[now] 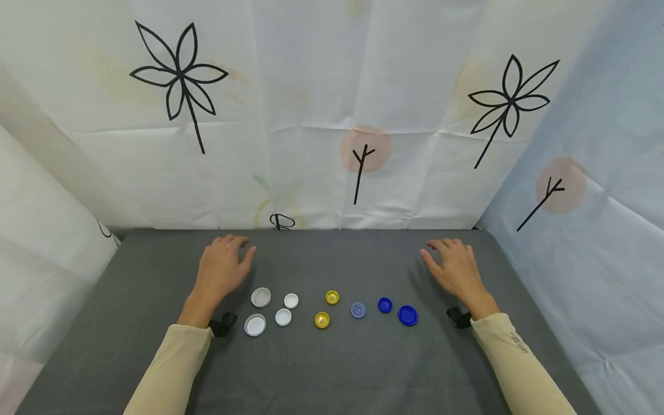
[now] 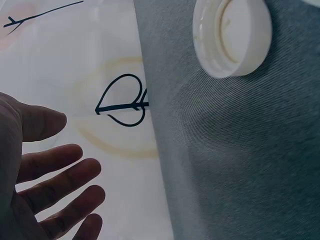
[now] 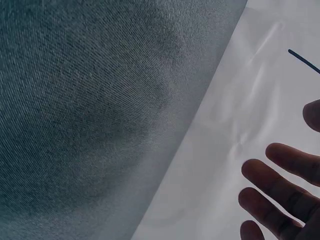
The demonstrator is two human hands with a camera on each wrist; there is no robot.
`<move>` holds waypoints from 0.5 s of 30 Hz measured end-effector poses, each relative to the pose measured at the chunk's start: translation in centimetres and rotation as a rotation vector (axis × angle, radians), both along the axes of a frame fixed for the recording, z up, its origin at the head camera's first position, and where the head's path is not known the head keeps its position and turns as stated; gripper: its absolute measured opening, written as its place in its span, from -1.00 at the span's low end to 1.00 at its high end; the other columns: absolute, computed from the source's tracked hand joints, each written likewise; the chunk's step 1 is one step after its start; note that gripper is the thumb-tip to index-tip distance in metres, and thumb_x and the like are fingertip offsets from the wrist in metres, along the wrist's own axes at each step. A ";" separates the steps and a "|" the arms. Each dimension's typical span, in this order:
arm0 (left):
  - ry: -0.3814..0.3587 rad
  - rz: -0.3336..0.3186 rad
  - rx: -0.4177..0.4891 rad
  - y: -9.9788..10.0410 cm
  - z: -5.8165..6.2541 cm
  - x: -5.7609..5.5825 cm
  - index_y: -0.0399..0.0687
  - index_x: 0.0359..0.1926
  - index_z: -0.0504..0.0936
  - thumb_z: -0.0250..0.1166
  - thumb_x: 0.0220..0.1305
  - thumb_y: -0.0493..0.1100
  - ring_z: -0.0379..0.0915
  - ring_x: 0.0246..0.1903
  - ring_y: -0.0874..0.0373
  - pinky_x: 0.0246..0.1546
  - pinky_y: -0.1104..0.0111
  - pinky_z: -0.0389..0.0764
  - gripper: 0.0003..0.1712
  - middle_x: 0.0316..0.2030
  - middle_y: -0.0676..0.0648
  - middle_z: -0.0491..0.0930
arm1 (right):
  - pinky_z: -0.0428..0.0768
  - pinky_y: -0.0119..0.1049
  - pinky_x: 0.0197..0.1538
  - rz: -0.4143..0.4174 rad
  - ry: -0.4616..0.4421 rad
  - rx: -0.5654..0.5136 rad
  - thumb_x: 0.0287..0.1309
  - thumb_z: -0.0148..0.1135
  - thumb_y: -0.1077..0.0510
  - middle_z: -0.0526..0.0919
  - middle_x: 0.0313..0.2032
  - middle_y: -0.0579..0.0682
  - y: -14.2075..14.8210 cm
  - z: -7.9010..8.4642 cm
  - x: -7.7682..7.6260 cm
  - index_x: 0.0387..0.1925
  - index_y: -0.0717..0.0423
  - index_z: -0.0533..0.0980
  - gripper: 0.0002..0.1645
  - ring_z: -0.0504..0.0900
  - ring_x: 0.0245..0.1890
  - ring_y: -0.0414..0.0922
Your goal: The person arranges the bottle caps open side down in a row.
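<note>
My left hand hovers over the far left part of the grey table with relaxed, spread fingers and nothing in them. Nearest to it are the white bottle caps: a larger off-white cap, another large white cap and two smaller white caps. In the left wrist view one white cap lies on the cloth, away from the fingers. My right hand, also empty with loose fingers, is at the far right. Closest to that hand are a dark blue cap and a smaller blue one.
Mid-table lie two yellow caps and a pale blue cap. Grey cloth covers the table. A white printed curtain hangs along the back edge, with more sheets at both sides. Each wrist wears a black camera.
</note>
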State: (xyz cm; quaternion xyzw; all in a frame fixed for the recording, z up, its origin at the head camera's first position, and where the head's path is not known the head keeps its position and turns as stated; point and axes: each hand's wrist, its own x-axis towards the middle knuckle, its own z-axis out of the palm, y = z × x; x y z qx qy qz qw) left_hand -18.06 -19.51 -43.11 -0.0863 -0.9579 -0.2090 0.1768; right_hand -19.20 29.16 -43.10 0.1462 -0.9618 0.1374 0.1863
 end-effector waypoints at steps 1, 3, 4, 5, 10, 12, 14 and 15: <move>-0.013 -0.006 0.013 0.0 -0.1 0.1 -0.34 0.01 0.69 0.28 0.40 -0.11 0.52 -0.04 -0.35 -0.09 -0.22 0.45 -0.64 -0.11 -0.31 0.67 | 0.40 0.23 -0.05 -0.001 -0.012 -0.009 0.41 0.24 0.03 0.68 -0.09 0.28 0.0 -0.1 0.1 0.01 0.30 0.64 -0.60 0.55 -0.03 0.27; -0.040 -0.017 0.041 0.0 -0.4 0.2 -0.33 0.01 0.69 0.29 0.40 -0.13 0.53 -0.06 -0.33 -0.07 -0.21 0.44 -0.66 -0.13 -0.28 0.69 | 0.42 0.22 -0.05 -0.002 -0.033 -0.029 0.39 0.26 0.05 0.69 -0.13 0.24 -0.2 -0.3 0.4 -0.02 0.29 0.65 -0.64 0.56 -0.07 0.24; -0.055 -0.023 0.055 0.0 -0.6 0.3 -0.32 0.01 0.69 0.29 0.40 -0.13 0.53 -0.06 -0.32 -0.06 -0.21 0.44 -0.66 -0.14 -0.27 0.69 | 0.42 0.21 -0.06 -0.001 -0.041 -0.040 0.39 0.26 0.07 0.69 -0.16 0.22 -0.3 -0.4 0.5 -0.05 0.28 0.65 -0.66 0.57 -0.09 0.23; -0.071 -0.028 0.071 0.1 -0.7 0.4 -0.32 0.02 0.69 0.29 0.40 -0.14 0.53 -0.06 -0.30 -0.04 -0.21 0.43 -0.66 -0.15 -0.25 0.69 | 0.43 0.20 -0.06 0.002 -0.051 -0.055 0.38 0.27 0.08 0.70 -0.18 0.21 -0.4 -0.5 0.7 -0.07 0.27 0.66 -0.69 0.57 -0.11 0.21; -0.129 -0.051 0.142 0.7 -0.9 1.1 -0.30 0.04 0.69 0.30 0.39 -0.15 0.53 -0.07 -0.25 -0.06 -0.15 0.46 -0.67 -0.14 -0.22 0.69 | 0.47 0.14 -0.09 0.023 -0.094 -0.126 0.34 0.30 0.14 0.69 -0.25 0.11 -1.6 -0.9 1.5 -0.12 0.20 0.68 -0.78 0.58 -0.17 0.12; -0.141 -0.064 0.165 1.1 -0.9 1.4 -0.29 0.05 0.69 0.30 0.39 -0.16 0.53 -0.07 -0.23 -0.10 -0.12 0.49 -0.67 -0.13 -0.20 0.69 | 0.50 0.11 -0.13 0.036 -0.108 -0.155 0.32 0.33 0.15 0.69 -0.26 0.08 -2.3 -1.2 1.8 -0.12 0.18 0.69 -0.80 0.59 -0.18 0.10; -0.153 -0.081 0.186 1.5 -1.0 1.6 -0.28 0.07 0.68 0.30 0.40 -0.16 0.53 -0.07 -0.21 -0.14 -0.09 0.50 -0.67 -0.12 -0.19 0.69 | 0.53 0.08 -0.15 0.055 -0.119 -0.186 0.30 0.35 0.16 0.70 -0.26 0.06 -3.1 -1.4 2.1 -0.12 0.18 0.69 -0.81 0.60 -0.19 0.07; -0.159 -0.091 0.197 1.8 -1.0 1.8 -0.27 0.08 0.68 0.30 0.40 -0.16 0.52 -0.06 -0.20 -0.15 -0.08 0.50 -0.66 -0.11 -0.18 0.68 | 0.54 0.07 -0.16 0.065 -0.122 -0.199 0.30 0.35 0.16 0.70 -0.25 0.05 -3.5 -1.6 2.3 -0.13 0.18 0.69 -0.81 0.61 -0.19 0.07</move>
